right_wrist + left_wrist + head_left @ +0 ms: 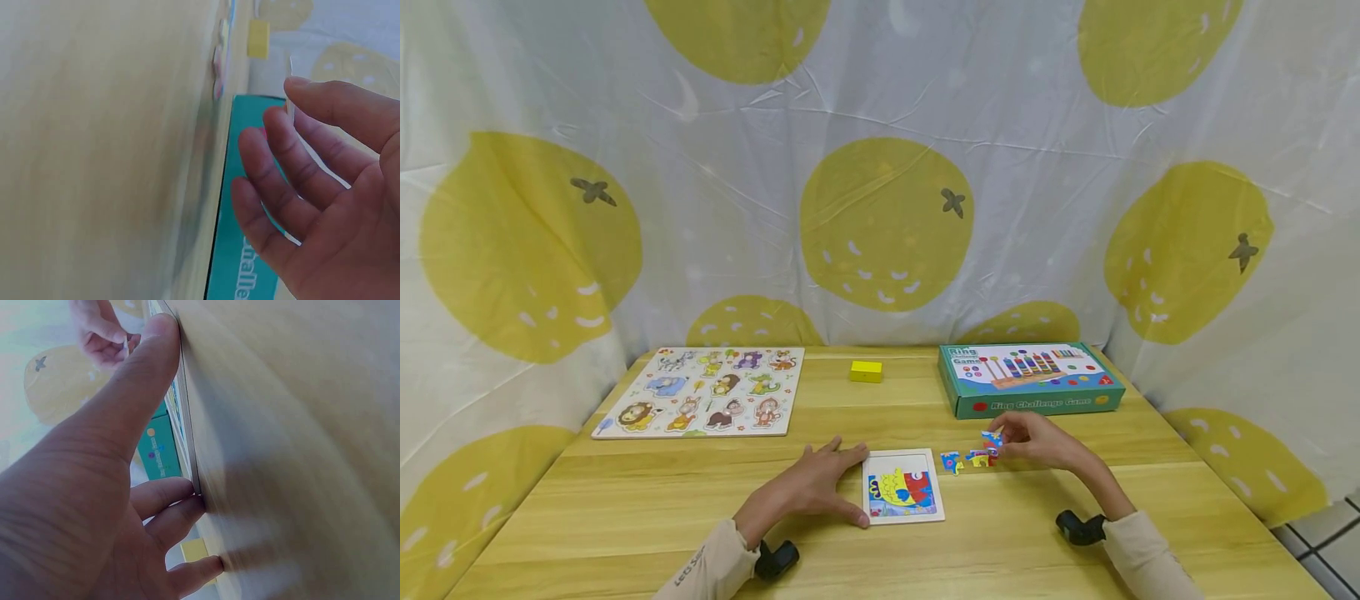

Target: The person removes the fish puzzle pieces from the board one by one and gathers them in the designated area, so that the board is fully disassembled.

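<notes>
Two cream sleeves (718,562), each with a black wrist camera (777,561) beside its cuff, reach in over a wood-grain table (820,567). The left hand (812,483) spreads wide along the near side of a wood-framed fish jigsaw (898,462), thumb at its lower corner and fingertips at its upper one, a brace that would seem to keep the frame from sliding. The jigsaw sits just right of that hand, between the two hands, its lower part filled with a yellow-and-red fish and its upper band pale and bare. The right hand (1041,439) pinches one jigsaw piece (992,437) between thumb and index finger, other fingers loosely bent; the edge grip appears chosen to leave the piece's face clear. Loose jigsaw pieces (951,462) lie between that hand and the frame, apparently laid there for an easy reach. Beyond the left hand and farther left rests an animal puzzle board (703,400); just beyond the right hand lies a green Ring Challenge Game box (1033,402). Both look set back to free the working space. A yellow block (867,372) stands farther off, between the hands, before a lemon-print curtain (745,208).
</notes>
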Tool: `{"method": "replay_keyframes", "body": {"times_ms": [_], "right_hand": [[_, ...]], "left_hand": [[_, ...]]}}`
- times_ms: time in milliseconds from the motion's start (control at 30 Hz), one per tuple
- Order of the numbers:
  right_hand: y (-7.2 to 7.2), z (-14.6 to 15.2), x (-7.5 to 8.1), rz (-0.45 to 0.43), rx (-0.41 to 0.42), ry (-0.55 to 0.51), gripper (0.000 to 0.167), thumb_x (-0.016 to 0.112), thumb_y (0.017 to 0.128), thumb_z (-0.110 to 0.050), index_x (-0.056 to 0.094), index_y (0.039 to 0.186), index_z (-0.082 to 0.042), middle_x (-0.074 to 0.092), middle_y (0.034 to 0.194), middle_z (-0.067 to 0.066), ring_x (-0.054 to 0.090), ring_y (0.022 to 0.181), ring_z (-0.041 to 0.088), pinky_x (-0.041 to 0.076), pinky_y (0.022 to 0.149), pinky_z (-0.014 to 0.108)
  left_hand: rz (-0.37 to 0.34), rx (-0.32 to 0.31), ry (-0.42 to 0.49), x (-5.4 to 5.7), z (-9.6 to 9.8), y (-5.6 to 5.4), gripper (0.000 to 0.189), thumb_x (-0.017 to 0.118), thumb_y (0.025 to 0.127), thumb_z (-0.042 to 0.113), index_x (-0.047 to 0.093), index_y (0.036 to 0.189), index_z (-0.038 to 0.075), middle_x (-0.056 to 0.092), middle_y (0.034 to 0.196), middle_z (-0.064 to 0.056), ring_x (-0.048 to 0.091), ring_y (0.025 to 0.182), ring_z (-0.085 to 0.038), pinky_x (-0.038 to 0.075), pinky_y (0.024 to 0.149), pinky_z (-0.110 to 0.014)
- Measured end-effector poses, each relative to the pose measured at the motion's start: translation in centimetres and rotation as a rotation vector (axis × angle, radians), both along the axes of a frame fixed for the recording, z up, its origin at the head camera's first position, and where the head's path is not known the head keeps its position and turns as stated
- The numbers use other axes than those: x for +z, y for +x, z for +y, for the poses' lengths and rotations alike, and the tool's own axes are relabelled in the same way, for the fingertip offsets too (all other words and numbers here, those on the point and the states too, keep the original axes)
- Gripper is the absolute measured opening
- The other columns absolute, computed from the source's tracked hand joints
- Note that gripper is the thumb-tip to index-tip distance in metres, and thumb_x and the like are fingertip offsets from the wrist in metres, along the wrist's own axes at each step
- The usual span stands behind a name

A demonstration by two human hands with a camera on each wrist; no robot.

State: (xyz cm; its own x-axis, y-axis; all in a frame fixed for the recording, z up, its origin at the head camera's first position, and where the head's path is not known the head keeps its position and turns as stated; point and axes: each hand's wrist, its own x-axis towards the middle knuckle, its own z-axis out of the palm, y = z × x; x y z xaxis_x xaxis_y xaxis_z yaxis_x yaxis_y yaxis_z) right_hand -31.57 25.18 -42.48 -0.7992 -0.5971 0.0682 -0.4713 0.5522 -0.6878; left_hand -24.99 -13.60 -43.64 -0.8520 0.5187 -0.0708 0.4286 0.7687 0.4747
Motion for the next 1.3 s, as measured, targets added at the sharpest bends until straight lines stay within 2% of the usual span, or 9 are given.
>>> {"method": "replay_keyframes", "body": {"times_ms": [367, 633, 867, 1300], "right_hand": [[0.0, 2.3, -0.6, -0.084, 0.016, -0.051, 0.026, 0.067, 0.087, -0.005, 0.061, 0.110, 0.006, 0.059, 0.082, 0.007, 0.051, 0.070, 0.007, 0.044, 0.060, 0.019], [-0.1, 3.3, -1.0, -0.154, 0.062, -0.068, 0.028, 0.064, 0.087, -0.001, 0.058, 0.112, 0.009, 0.057, 0.077, 0.006, 0.047, 0.063, 0.005, 0.039, 0.054, 0.018], [-0.3, 3.5, -1.4, -0.152, 0.093, -0.082, 0.027, 0.063, 0.088, 0.000, 0.058, 0.113, 0.009, 0.059, 0.076, 0.007, 0.047, 0.061, 0.002, 0.039, 0.052, 0.018], [-0.5, 3.2, -1.5, -0.140, 0.086, -0.045, 0.027, 0.062, 0.087, 0.002, 0.059, 0.112, 0.010, 0.057, 0.073, 0.006, 0.045, 0.059, 0.003, 0.036, 0.052, 0.017]], "left_hand": [[0.000, 0.003, 0.008, 0.2, 0.1, 0.1, 0.099, 0.076, 0.068, 0.063, 0.041, 0.146, 0.013, 0.039, 0.151, -0.006, 0.021, 0.142, -0.043, 0.011, 0.106, -0.073], [-0.003, 0.001, 0.004, 0.2, 0.1, 0.2, 0.098, 0.076, 0.068, 0.062, 0.042, 0.146, 0.013, 0.039, 0.151, -0.006, 0.021, 0.142, -0.043, 0.011, 0.106, -0.073], [0.010, -0.005, 0.009, 0.2, 0.1, 0.2, 0.099, 0.076, 0.068, 0.062, 0.042, 0.146, 0.012, 0.040, 0.150, -0.007, 0.022, 0.142, -0.043, 0.011, 0.105, -0.074], [0.028, -0.005, 0.017, 0.2, 0.0, 0.2, 0.099, 0.076, 0.067, 0.062, 0.042, 0.146, 0.011, 0.041, 0.150, -0.007, 0.022, 0.141, -0.044, 0.011, 0.105, -0.074]]}}
